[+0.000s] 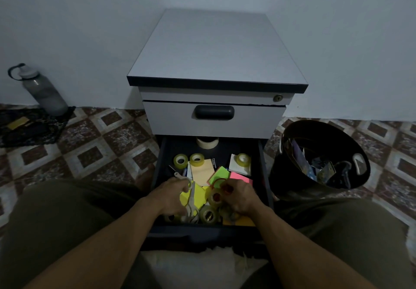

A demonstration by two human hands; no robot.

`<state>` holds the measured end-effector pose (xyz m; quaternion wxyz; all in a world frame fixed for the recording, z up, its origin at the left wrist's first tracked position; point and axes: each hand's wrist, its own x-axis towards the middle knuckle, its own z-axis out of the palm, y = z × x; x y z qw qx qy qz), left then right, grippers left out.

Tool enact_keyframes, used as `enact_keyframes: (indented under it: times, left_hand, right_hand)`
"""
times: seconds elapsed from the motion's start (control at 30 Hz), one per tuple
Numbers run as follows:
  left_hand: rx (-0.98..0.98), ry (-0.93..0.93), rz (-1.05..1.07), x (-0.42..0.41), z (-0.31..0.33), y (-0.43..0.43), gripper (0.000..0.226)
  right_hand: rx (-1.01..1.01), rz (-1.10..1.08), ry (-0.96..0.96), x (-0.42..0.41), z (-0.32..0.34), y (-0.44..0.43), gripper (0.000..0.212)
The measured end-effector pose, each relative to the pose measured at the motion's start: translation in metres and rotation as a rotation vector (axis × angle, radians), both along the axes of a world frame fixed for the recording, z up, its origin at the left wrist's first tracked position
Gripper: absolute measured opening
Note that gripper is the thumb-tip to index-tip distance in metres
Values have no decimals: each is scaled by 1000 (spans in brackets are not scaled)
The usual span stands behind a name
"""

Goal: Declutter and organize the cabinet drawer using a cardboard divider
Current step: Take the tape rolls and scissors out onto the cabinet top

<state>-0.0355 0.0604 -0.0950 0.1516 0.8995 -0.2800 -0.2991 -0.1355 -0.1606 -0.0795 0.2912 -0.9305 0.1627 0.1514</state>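
Note:
The cabinet's bottom drawer [162, 167] stands pulled out in front of me, full of clutter. Inside lie several clear tape rolls [180, 160], a masking tape roll [207, 142], coloured sticky-note pads [219, 174] and white-handled scissors [191, 195]. My left hand [173, 195] reaches in over the scissors, fingers curled at their blades. My right hand [239, 195] is curled around a tape roll with a red core [226, 188] above other rolls near the drawer's front. No cardboard divider is in view.
A black waste bin [319, 160] holding scraps stands right of the drawer. The grey cabinet [216, 47] has a closed upper drawer with a dark handle [214, 112]. A grey bottle [42, 90] and a dark mat [29, 129] lie at far left. My knees flank the drawer.

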Motion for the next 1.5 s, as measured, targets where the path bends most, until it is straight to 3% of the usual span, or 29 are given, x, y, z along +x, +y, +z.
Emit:
enact_keyframes:
  times: [0.07, 0.2, 0.5, 0.73, 0.87, 1.0, 1.27, 1.5]
  left_hand:
    - [107, -17, -69, -7, -6, 0, 54]
    - [121, -19, -69, -10, -16, 5, 43]
    - [-317, -97, 129, -1, -9, -4, 45]
    - [-129, -106, 17, -6, -13, 0, 69]
    - [-136, -137, 1, -7, -16, -4, 63]
    - [-189, -99, 33, -4, -16, -2, 57]
    - [-244, -86, 122, -1, 0, -1, 51]
    - [-341, -88, 132, 2, 75, -3, 59]
  right_hand:
    - [-21, 27, 25, -1, -1, 2, 42]
    - [6, 21, 36, -3, -4, 1, 51]
    - [39, 1, -48, -3, -9, 3, 49]
    - [-77, 125, -6, -4, -10, 5, 60]
    - [-134, 214, 21, -2, -12, 7, 69]
    - [-182, 229, 22, -2, -14, 10, 64]
    - [-58, 104, -129, -4, 3, 11, 59]
    - [69, 55, -240, 6, 58, 8, 62]
